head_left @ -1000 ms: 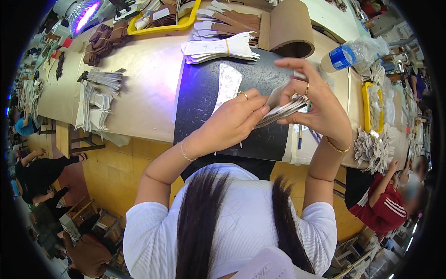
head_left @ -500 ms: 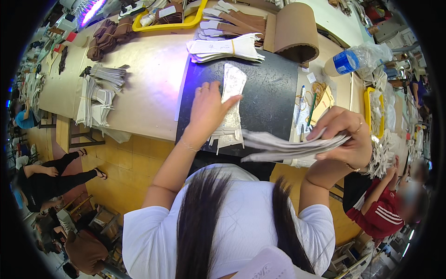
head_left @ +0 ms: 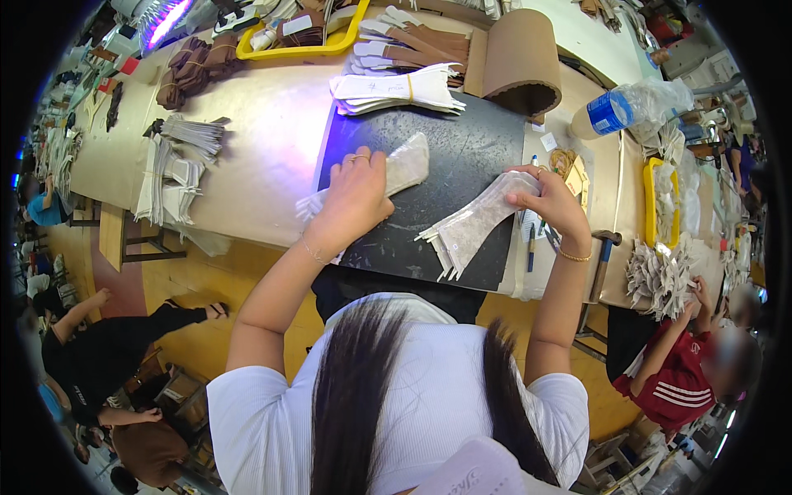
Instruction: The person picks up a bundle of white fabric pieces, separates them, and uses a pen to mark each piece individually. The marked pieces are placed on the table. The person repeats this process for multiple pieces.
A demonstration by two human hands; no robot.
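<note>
My left hand [head_left: 357, 196] is closed over a stack of white cut fabric pieces [head_left: 409, 160], which lies slanted on the black board [head_left: 396, 247]. One wide end of this stack shows beyond my fingers, the other left of my wrist; its middle is hidden. To the right, my right hand [head_left: 561, 205] grips the upper end of another stack of white cut fabric pieces [head_left: 477, 221], thumb on top. Narrow finger-like strips fan out at that stack's lower end, over the board. Past both hands lies a banded bundle of white pieces [head_left: 396, 89].
Brown and white pieces [head_left: 412, 41] lie beside a curved cardboard roll [head_left: 521, 62]. A bottle [head_left: 606, 114], pens and a hammer [head_left: 605, 252] are at right. More white bundles [head_left: 169, 177] lie left. A yellow tray [head_left: 305, 51] stands far left. Co-workers are on both sides.
My right hand has lowered its raised stack onto the board and turned it flat. My left hand has closed on the other stack, which now lies slanted further left.
</note>
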